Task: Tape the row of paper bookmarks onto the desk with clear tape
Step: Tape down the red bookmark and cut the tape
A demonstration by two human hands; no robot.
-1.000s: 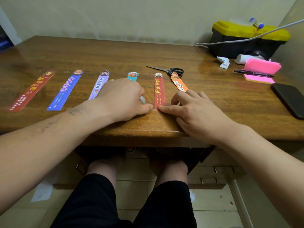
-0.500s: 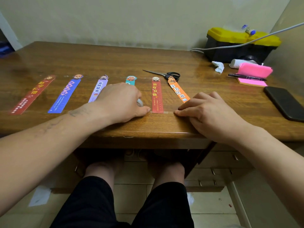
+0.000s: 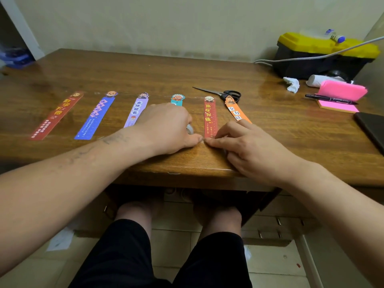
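Observation:
Six paper bookmarks lie in a row on the wooden desk [image 3: 145,69]: red [image 3: 56,115], blue [image 3: 94,117], lilac [image 3: 136,112], teal [image 3: 177,99], a second red [image 3: 210,117] and orange [image 3: 235,112]. My left hand [image 3: 164,127] covers most of the teal bookmark and is curled around a roll of clear tape [image 3: 189,129], of which only an edge shows. My right hand [image 3: 247,148] rests flat, its fingertips pressing at the near end of the second red bookmark, almost touching my left thumb. It hides the orange bookmark's near end. The clear tape strip is barely visible.
Black scissors [image 3: 226,94] lie behind the orange bookmark. At the right stand a pink sticky pad [image 3: 340,94] with a black pen [image 3: 330,99], a dark phone [image 3: 372,129], crumpled tissue [image 3: 292,84] and a yellow-lidded black toolbox [image 3: 324,55] with a white cable.
My right hand slid right along the desk's near edge, then came back left to the near end of the second red bookmark. My left hand stayed in place on the tape roll.

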